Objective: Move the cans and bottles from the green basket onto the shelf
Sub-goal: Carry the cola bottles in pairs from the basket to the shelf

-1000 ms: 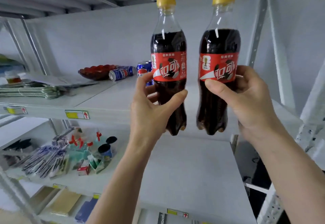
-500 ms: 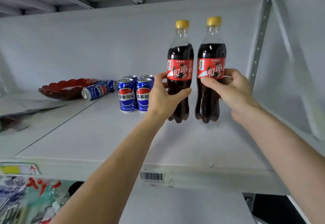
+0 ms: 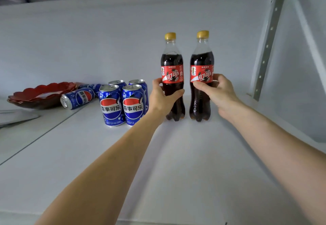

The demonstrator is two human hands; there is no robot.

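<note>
Two cola bottles with yellow caps and red labels stand upright side by side on the white shelf (image 3: 176, 163). My left hand (image 3: 163, 97) grips the left bottle (image 3: 172, 62) around its middle. My right hand (image 3: 214, 90) grips the right bottle (image 3: 202, 60) the same way. Both bottle bases touch the shelf board. Left of them stand several upright blue Pepsi cans (image 3: 121, 104) in a tight group. Another Pepsi can (image 3: 77, 98) lies on its side further left. The green basket is out of view.
A dark red scalloped dish (image 3: 40, 94) sits at the far left of the shelf, with flat papers (image 3: 15, 117) in front of it. A perforated metal upright (image 3: 268, 43) stands at the right. The shelf above hangs close overhead.
Both hands carried the bottles from in front of the shelf edge deeper onto the board and lowered them until their bases rest on it, to the right of the cans.
</note>
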